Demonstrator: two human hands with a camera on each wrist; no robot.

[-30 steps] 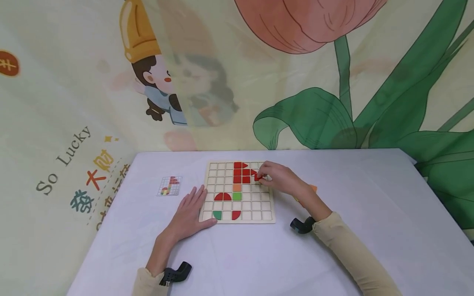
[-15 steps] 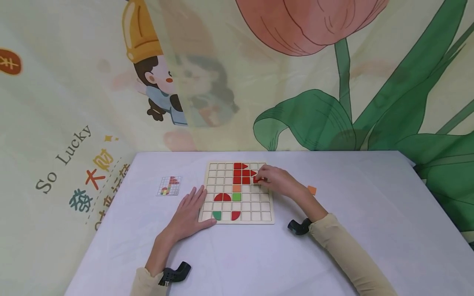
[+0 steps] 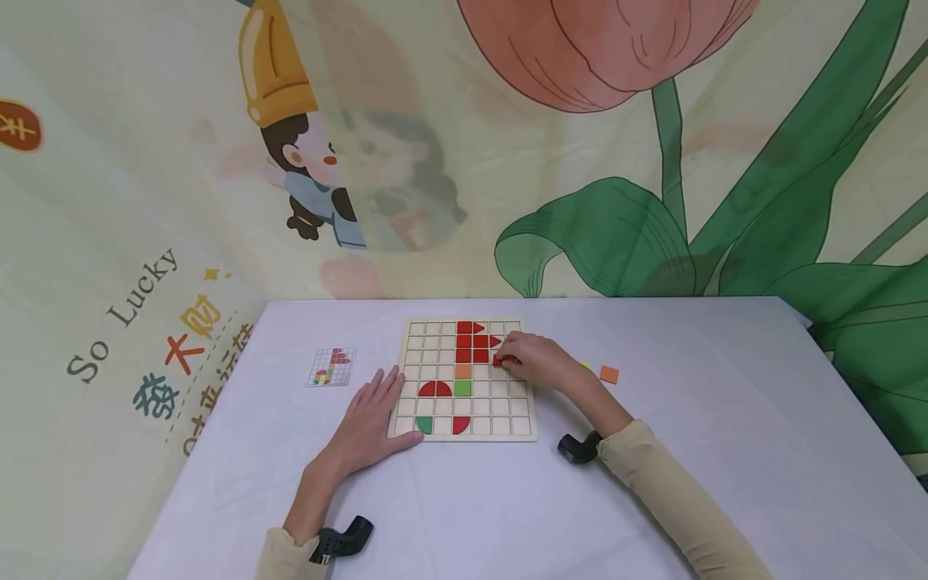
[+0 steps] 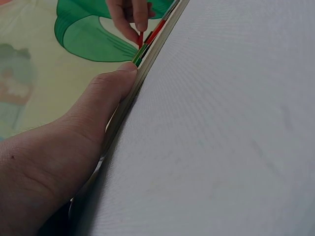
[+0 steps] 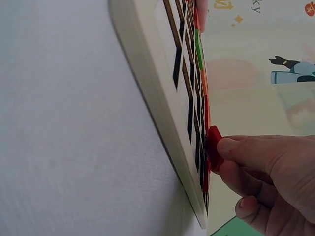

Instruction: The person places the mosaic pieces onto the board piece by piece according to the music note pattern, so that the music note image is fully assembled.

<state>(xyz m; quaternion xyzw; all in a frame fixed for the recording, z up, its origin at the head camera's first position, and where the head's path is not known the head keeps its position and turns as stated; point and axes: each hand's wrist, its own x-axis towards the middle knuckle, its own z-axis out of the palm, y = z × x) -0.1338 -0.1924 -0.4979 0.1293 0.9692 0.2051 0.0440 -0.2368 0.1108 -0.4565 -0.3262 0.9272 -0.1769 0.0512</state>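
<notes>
We've got a white-covered table (image 3: 761, 387) with a pale printed backdrop (image 3: 181, 64) behind it, showing a huge pink flower (image 3: 609, 48), green leaves (image 3: 616, 234), a cartoon figure (image 3: 312, 153) and "So Lucky" lettering (image 3: 119, 316)

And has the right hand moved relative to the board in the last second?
Yes: against the board, the right hand has moved slightly left and toward the person.
</notes>
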